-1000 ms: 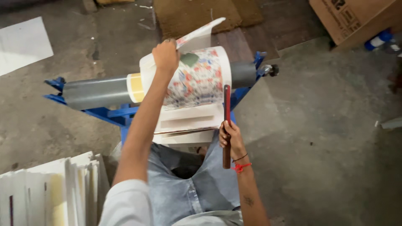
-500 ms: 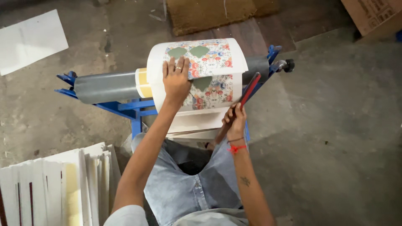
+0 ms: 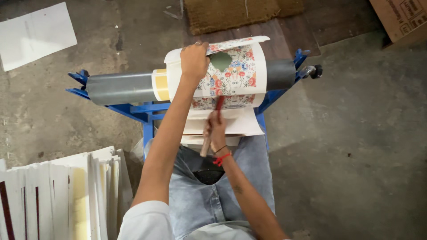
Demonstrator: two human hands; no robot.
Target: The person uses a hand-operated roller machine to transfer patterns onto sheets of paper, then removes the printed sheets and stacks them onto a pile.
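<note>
My left hand [image 3: 194, 58] presses down on top of a floral-printed sheet [image 3: 235, 73] that is wrapped over a grey roller [image 3: 120, 88]. The roller lies across a blue metal stand [image 3: 142, 112]. My right hand [image 3: 215, 133] grips a red-bladed tool with a wooden handle [image 3: 212, 122], its blade lying against the lower part of the sheet. More plain white sheets [image 3: 235, 124] hang below the roller over my lap.
A stack of white and yellow boards [image 3: 62, 195] leans at the lower left. A white sheet [image 3: 35, 33] lies on the concrete floor at the upper left. A brown mat [image 3: 240, 13] and a cardboard box [image 3: 400, 18] sit beyond the stand.
My left hand has moved from the front of the sheet up onto its top edge. My right hand has brought the red tool from the sheet's right side to its lower middle.
</note>
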